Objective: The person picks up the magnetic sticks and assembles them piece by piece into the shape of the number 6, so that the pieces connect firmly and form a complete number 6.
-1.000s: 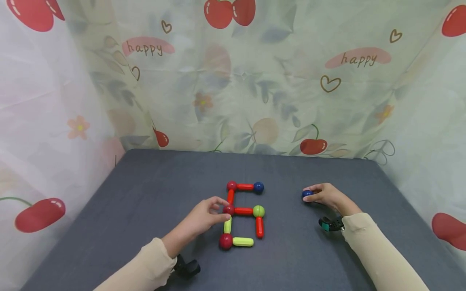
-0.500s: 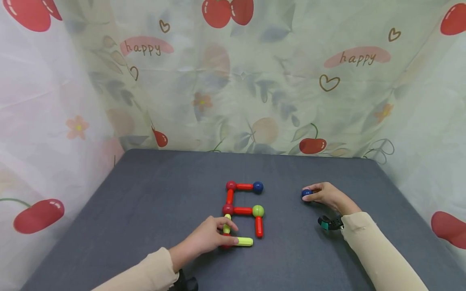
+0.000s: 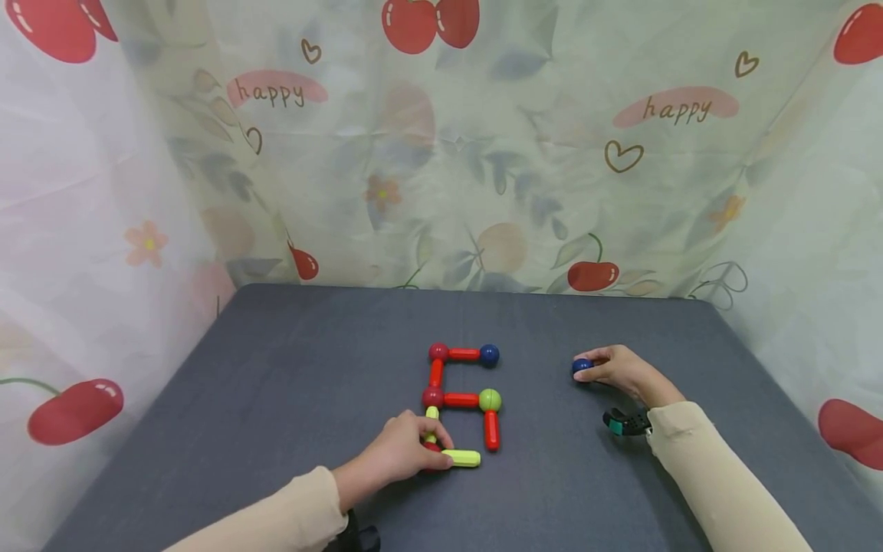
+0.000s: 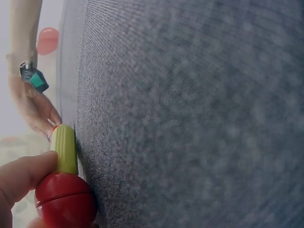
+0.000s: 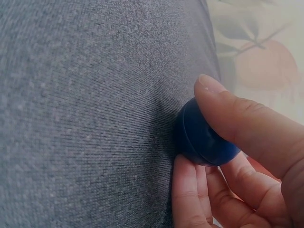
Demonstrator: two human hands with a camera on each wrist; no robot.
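My left hand grips the red ball at the near left corner of a flat magnetic stick-and-ball figure. In the left wrist view its thumb lies where that ball meets a yellow-green stick. Most of the ball is covered in the head view. A second yellow-green stick runs up to the middle red ball. Off to the right, my right hand pinches a loose blue ball between thumb and fingers, at the cloth.
Red sticks join the far red ball to a blue ball, and the middle one to a green ball. A red stick points nearward from the green ball. A printed curtain surrounds the grey table.
My left hand has come nearer, from the middle red ball down to the near red ball, and now grips it. My right hand stays in place with the blue ball.
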